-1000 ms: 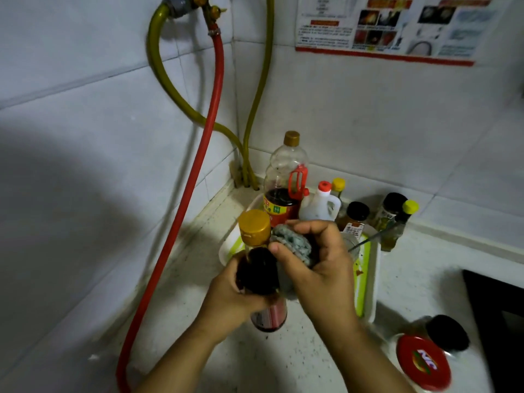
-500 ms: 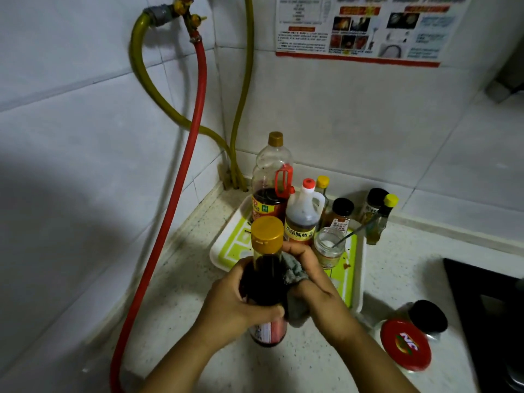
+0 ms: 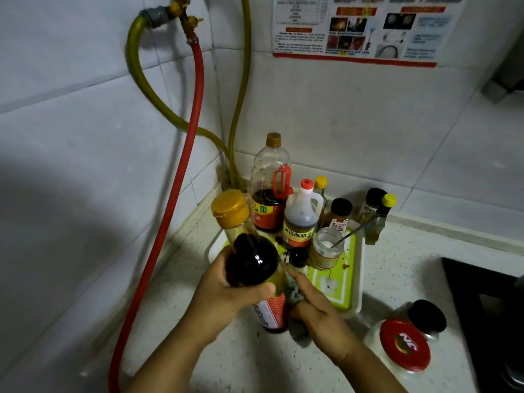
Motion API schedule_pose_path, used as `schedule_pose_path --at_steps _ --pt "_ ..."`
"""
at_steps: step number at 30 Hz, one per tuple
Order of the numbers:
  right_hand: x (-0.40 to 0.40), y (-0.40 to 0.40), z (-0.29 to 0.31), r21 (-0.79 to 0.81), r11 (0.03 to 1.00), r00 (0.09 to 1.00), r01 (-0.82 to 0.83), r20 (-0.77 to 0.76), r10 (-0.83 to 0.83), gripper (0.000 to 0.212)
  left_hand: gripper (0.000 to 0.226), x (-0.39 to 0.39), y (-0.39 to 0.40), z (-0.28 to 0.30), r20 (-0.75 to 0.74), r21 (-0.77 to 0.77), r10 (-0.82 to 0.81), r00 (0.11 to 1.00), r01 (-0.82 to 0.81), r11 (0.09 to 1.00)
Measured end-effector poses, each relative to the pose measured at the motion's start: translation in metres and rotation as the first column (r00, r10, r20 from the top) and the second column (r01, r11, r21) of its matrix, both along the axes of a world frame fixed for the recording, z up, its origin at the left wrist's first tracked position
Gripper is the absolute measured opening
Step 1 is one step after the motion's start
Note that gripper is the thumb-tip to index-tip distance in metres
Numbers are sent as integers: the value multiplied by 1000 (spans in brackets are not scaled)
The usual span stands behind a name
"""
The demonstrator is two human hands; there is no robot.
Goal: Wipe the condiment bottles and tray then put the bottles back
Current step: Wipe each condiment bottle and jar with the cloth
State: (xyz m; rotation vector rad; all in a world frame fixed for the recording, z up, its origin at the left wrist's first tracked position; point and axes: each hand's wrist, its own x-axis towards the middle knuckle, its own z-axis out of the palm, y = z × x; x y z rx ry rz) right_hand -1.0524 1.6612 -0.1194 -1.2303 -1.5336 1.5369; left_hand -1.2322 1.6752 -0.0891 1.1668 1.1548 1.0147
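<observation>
Bottle (image 3: pixel 255 268) of dark sauce, yellow cap (image 3: pixel 230 209), up off the counter (image 3: pixel 170 321) and tilted to the left, just in front of the tray (image 3: pixel 357 279). Gripped by the left hand (image 3: pixel 224 296), fingers curled round the dark belly, thumb laid across the front above the red label. Pressed against the lower right side by the right hand (image 3: pixel 320 310), a grey cloth (image 3: pixel 295 293) bunched between fingers and glass, fingers wrapped on the cloth. Behind the hands, on the green and white tray: a small black-capped bottle (image 3: pixel 298 258), an open glass jar (image 3: pixel 326 248) with a spoon (image 3: pixel 351 232) sticking out, a white jug (image 3: pixel 300 219) with a red cap, a tall clear bottle (image 3: pixel 269 188) with a red handle, a black-lidded spice jar (image 3: pixel 339 212). Off the tray's far right corner, by the wall, a yellow-capped thin bottle (image 3: pixel 378 219) and a dark-lidded jar (image 3: pixel 371 202). Near right on the counter, a red-lidded jar (image 3: pixel 404 344) and a black-lidded one (image 3: pixel 426 314) touching it. Left wall: red hose (image 3: pixel 181 171) and yellow hose (image 3: pixel 147 86) hanging from a tap.
</observation>
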Motion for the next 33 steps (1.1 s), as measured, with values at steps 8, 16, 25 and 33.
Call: schedule_pose_path --at_steps 8,16,25,33 --pt "-21 -4 4 516 854 978 -63 203 -50 84 49 13 4 2 129 -52 206 970 -201 978" --pt "-14 0 -18 420 895 961 151 151 -233 95 46 12 3 13 145 -106 272 951 -258 960" --pt "4 -1 -16 223 965 991 135 -3 -137 95 61 -16 22 41 50 -39 -65 997 67 997" --pt "5 4 -15 161 987 991 15 128 -36 89 24 -5 19 44 -77 41 -30 997 34 999"
